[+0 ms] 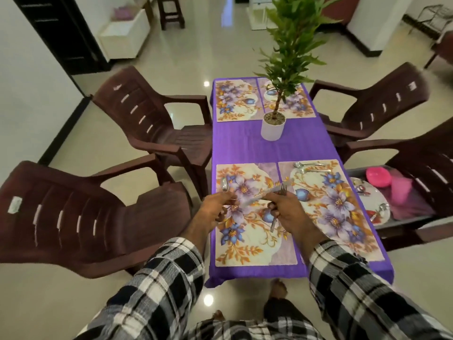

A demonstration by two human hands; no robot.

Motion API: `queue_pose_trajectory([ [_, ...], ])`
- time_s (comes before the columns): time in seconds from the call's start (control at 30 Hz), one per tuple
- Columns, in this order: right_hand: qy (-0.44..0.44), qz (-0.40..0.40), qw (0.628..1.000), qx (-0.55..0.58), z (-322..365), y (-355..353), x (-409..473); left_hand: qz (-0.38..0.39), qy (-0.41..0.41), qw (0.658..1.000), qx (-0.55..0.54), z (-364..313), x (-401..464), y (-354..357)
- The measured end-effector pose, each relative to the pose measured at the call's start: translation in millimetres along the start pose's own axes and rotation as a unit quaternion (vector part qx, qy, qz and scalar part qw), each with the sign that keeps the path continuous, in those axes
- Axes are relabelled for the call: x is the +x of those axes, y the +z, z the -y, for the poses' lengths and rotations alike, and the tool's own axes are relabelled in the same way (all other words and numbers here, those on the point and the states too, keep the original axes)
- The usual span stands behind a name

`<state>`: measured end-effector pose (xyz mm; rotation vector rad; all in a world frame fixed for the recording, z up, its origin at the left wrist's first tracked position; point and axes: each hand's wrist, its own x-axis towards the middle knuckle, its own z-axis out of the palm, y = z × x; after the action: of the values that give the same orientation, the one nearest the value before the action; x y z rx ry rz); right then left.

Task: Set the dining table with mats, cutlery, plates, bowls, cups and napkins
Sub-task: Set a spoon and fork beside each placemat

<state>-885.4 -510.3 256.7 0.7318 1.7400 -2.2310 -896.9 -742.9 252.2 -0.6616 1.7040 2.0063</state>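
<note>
Left hand [212, 207] fingers hold spoon [224, 184]; right hand [288, 211] fingers hold fork [282, 192]; potted plant [272, 127] mid-table.

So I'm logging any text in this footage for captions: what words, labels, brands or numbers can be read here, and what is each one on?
No text can be read anywhere.
The pale sticker on the back of the near left chair: too blurred to tell whether it carries print.
The floral mats, the purple tablecloth, the white plant pot and the cutlery in the left hand and right hand: no lettering visible.
</note>
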Motion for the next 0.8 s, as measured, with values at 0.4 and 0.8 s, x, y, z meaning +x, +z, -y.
queue_pose_trajectory([
  [0.4, 0.088, -0.058, 0.993, 0.046, 15, 0, 100, -0.065, 0.0, 0.998, 0.025, -28, 70, 24],
  [0.8, 0.093, -0.118, 0.976, -0.159, 42, -14, 241, -0.227, -0.094, 0.968, -0.047, -58, 211, 54],
])
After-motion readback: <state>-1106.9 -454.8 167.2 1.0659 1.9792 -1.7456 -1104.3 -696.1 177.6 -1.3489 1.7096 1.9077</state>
